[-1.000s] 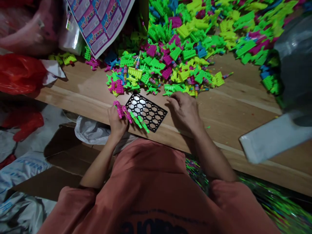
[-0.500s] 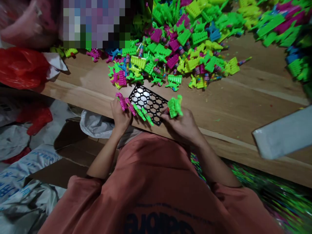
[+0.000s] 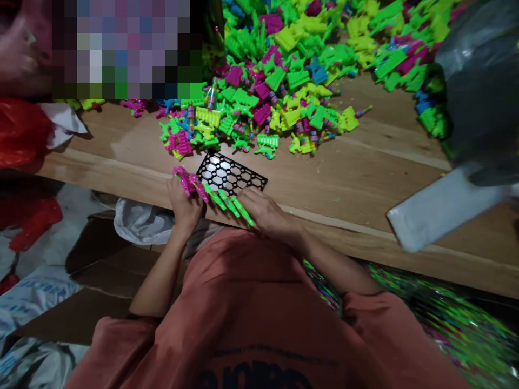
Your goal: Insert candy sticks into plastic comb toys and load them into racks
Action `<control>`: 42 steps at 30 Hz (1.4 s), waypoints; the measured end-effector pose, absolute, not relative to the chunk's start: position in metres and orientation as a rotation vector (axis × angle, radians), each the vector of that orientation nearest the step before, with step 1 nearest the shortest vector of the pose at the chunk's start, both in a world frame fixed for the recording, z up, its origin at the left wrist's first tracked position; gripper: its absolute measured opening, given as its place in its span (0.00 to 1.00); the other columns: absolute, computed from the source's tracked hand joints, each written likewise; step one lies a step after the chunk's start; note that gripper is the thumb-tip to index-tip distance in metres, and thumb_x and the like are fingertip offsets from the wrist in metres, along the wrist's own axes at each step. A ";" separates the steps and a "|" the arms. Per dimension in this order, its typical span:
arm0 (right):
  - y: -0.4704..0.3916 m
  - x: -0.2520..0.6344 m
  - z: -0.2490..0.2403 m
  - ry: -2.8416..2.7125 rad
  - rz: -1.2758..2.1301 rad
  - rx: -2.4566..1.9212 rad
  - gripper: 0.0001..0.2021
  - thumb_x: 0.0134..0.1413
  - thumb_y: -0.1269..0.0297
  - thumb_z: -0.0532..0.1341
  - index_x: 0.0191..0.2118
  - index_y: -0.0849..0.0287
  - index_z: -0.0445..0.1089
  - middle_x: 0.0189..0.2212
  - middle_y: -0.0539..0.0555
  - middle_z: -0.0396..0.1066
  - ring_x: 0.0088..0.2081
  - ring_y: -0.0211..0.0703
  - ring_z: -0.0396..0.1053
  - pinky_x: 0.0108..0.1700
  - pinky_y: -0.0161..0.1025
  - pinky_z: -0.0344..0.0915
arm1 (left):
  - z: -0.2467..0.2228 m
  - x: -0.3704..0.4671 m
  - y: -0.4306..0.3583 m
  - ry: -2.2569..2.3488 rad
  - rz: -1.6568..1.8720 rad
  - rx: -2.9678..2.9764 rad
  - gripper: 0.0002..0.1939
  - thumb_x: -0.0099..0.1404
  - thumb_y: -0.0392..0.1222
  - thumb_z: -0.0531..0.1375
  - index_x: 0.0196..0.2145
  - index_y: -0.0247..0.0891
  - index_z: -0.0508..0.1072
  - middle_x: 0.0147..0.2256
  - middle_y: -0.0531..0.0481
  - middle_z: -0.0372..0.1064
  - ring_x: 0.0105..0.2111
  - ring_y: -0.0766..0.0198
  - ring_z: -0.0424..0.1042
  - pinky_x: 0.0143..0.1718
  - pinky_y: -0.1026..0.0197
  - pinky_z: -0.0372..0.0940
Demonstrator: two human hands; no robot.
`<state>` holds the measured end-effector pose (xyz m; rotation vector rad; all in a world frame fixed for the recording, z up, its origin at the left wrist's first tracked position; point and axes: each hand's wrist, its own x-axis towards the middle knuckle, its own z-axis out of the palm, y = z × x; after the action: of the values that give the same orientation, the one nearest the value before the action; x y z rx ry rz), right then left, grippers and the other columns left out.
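My left hand (image 3: pixel 185 204) is closed at the left end of a slanting row of small plastic toys, round the pink toys (image 3: pixel 190 183). Several green toys (image 3: pixel 223 199) carry the row on to the right. My right hand (image 3: pixel 265 212) has its fingers closed at the last green toy (image 3: pixel 242 210), whose inner end they partly hide. Just behind the row, a black honeycomb grid (image 3: pixel 239 175) lies on the table. Whether the toys touch the grid I cannot tell.
A large heap of green, yellow, pink and blue toys (image 3: pixel 263 97) covers the back of the wooden table (image 3: pixel 357 178). A pale box-like block (image 3: pixel 441 210) lies at right, beside a blurred grey shape. Red plastic bag (image 3: pixel 20 132) at left; open cardboard box (image 3: pixel 105 259) below the edge.
My right hand has moved left and down, bringing its green toy from above the grid's right side to the row's right end. The whole view has shifted to the right.
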<state>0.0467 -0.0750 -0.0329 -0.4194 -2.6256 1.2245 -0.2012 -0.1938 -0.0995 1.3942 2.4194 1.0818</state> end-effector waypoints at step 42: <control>-0.053 0.085 -0.025 -2.532 1.268 -0.394 0.11 0.81 0.66 0.58 0.57 0.54 0.78 0.50 0.59 0.84 0.51 0.51 0.81 0.53 0.48 0.79 | -0.100 -0.205 -0.193 2.426 1.050 1.402 0.11 0.72 0.47 0.60 0.40 0.41 0.80 0.43 0.37 0.78 0.51 0.39 0.75 0.61 0.36 0.68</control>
<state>0.0851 -0.0529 -0.0254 -0.3945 -2.5318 1.2679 -0.2047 -0.1928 -0.1000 1.4018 2.4264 1.0499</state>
